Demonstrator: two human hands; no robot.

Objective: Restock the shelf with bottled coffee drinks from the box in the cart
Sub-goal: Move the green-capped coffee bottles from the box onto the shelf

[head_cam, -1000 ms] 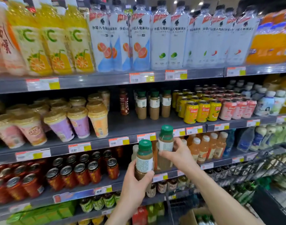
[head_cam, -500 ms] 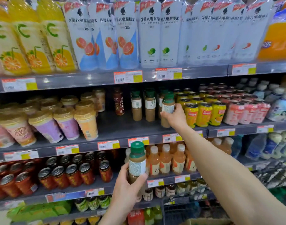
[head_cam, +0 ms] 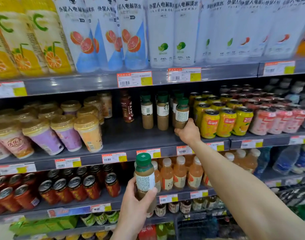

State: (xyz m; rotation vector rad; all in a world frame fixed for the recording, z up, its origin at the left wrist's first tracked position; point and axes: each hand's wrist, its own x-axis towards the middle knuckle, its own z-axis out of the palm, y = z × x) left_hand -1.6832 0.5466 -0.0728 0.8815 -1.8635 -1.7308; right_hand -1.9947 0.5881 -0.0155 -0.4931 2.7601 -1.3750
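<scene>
my right hand (head_cam: 189,131) grips coffee bottle (head_cam: 181,112) on middle shelf (head_cam: 131,135), beside yellow cans (head_cam: 217,122) | my left hand (head_cam: 136,208) grips second bottle (head_cam: 144,175), nearer, lower

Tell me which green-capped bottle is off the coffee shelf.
The low bottle in the left hand, held in front of the orange drinks. The right hand holds the raised bottle at the row where the other bottles stand.
</scene>
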